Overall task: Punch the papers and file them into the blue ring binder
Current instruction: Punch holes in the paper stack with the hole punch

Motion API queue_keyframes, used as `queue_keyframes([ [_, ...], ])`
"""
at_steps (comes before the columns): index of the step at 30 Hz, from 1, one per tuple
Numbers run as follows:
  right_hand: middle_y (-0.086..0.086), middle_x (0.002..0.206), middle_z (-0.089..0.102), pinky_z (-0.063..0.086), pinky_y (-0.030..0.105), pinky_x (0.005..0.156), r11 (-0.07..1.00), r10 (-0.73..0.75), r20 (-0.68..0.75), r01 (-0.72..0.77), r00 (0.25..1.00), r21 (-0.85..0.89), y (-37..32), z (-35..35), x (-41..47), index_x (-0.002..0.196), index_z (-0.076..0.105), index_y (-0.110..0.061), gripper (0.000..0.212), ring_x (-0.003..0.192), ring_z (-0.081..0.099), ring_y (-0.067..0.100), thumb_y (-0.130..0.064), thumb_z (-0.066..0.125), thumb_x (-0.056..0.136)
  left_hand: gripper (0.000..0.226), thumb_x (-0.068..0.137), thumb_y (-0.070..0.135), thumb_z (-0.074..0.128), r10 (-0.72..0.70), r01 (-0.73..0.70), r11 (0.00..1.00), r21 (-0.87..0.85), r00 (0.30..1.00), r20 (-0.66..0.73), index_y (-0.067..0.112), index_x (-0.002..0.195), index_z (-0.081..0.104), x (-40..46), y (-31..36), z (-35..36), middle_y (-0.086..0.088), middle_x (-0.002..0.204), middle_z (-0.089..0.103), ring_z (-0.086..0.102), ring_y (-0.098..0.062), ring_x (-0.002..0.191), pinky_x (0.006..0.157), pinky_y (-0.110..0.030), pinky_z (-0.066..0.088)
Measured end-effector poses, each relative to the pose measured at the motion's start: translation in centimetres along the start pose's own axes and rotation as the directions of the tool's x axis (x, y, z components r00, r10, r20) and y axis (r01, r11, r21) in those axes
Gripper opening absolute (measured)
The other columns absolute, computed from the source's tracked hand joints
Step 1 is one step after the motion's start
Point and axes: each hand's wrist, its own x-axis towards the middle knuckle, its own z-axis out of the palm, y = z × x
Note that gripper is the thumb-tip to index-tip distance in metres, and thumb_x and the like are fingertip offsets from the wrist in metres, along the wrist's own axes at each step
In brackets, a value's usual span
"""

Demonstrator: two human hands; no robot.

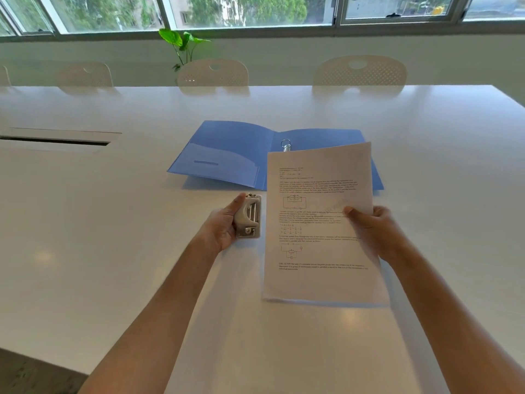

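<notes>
A blue plastic ring binder (227, 155) lies open on the white glossy surface (85, 237), its metal ring (285, 144) standing at the spine. Just near of it, the left hand (223, 226) grips a small silver metal hole punch (249, 216) — thumb up along its far left corner, fingers hidden behind it. To the right, the right hand (375, 231) pinches a thin stack of white printed papers (318, 223) by the right edge, thumb on the front, the sheets lifted and tilted so their far end covers part of the binder's right half. The papers' left edge sits just beside the punch — whether they touch is unclear. White chairs (213, 72) and a green leafy plant (181, 42) stand at the far side under the windows (255, 9).
</notes>
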Motion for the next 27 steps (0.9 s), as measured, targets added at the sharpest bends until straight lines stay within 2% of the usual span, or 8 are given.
queue_keyframes([
  [3,0.010,0.085,0.076,0.059,0.032,0.060,1.000,0.003,-0.008,-0.003,1.000,-0.001,0.1,-0.2,0.0,0.093,0.068,-0.001,0.014,0.072,0.073,0.026,-0.014,0.064,0.089,0.031,0.083,0.033,0.069,0.029,-0.029,0.999,0.031,1.000,0.011,0.005,0.095,0.066,0.3,0.0,0.9,-0.013,0.087,0.070,0.070,-0.021,0.065,0.053,-0.035,0.059],
  [10,0.005,0.080,0.076,0.058,0.029,0.059,1.000,-0.007,-0.011,0.007,1.000,0.025,0.3,-0.4,0.6,0.090,0.069,-0.002,0.013,0.071,0.073,0.022,-0.014,0.064,0.090,0.052,0.070,0.040,0.075,-0.001,0.000,1.000,0.031,0.999,0.039,0.003,0.106,0.066,1.2,-0.3,1.7,-0.018,0.105,0.069,0.068,-0.029,0.085,0.078,-0.047,0.057],
  [14,0.007,0.083,0.076,0.060,0.033,0.065,0.999,-0.007,-0.004,0.007,1.000,0.035,0.5,-0.3,1.1,0.090,0.070,-0.003,0.018,0.074,0.073,0.025,-0.019,0.068,0.082,0.043,0.070,0.038,0.073,-0.010,0.011,1.000,-0.019,0.999,0.039,0.005,0.097,0.067,1.6,-0.3,2.0,-0.016,0.096,0.072,0.071,-0.028,0.078,0.069,-0.044,0.060],
  [17,0.007,0.082,0.076,0.060,0.033,0.064,0.999,-0.001,-0.012,0.001,1.000,0.034,0.6,-0.2,1.6,0.089,0.070,-0.004,0.014,0.073,0.073,0.025,-0.017,0.068,0.084,0.039,0.076,0.036,0.072,-0.003,0.005,0.999,-0.036,0.999,0.037,0.005,0.097,0.067,2.0,-0.2,2.0,-0.017,0.100,0.071,0.069,-0.030,0.084,0.072,-0.046,0.059],
  [21,0.011,0.087,0.076,0.060,0.036,0.068,0.999,0.023,-0.018,-0.022,1.000,0.031,0.7,0.0,2.1,0.087,0.073,-0.005,0.049,0.079,0.073,0.030,-0.042,0.083,0.055,0.035,0.080,0.034,0.070,-0.003,0.005,0.999,-0.048,0.999,0.045,0.004,0.097,0.067,2.3,-0.1,2.1,-0.017,0.099,0.071,0.070,-0.028,0.081,0.069,-0.045,0.060],
  [22,0.013,0.090,0.076,0.060,0.039,0.072,0.999,0.030,-0.021,-0.029,0.999,0.034,0.7,0.0,2.2,0.087,0.073,-0.005,0.049,0.082,0.073,0.032,-0.041,0.083,0.056,0.036,0.079,0.034,0.070,-0.003,0.005,0.999,-0.046,0.999,0.044,0.004,0.097,0.066,2.4,-0.1,2.1,-0.016,0.098,0.071,0.071,-0.028,0.079,0.068,-0.044,0.060],
  [25,0.018,0.096,0.074,0.056,0.048,0.084,0.999,0.044,-0.029,-0.043,0.999,0.033,0.7,0.0,2.6,0.091,0.071,-0.002,0.017,0.089,0.070,0.038,-0.018,0.070,0.084,0.042,0.073,0.036,0.072,-0.015,0.017,0.999,-0.035,0.999,0.051,0.004,0.099,0.066,2.6,0.0,2.2,-0.016,0.098,0.071,0.071,-0.027,0.079,0.065,-0.044,0.060],
  [27,0.018,0.096,0.074,0.056,0.049,0.084,0.999,0.048,-0.032,-0.048,0.998,0.007,0.6,0.0,2.6,0.091,0.071,-0.003,0.012,0.086,0.070,0.037,-0.013,0.065,0.089,0.040,0.074,0.035,0.072,-0.017,0.018,0.999,-0.034,0.998,0.054,0.003,0.098,0.066,2.9,0.1,2.3,-0.016,0.099,0.071,0.071,-0.027,0.079,0.063,-0.043,0.060],
])
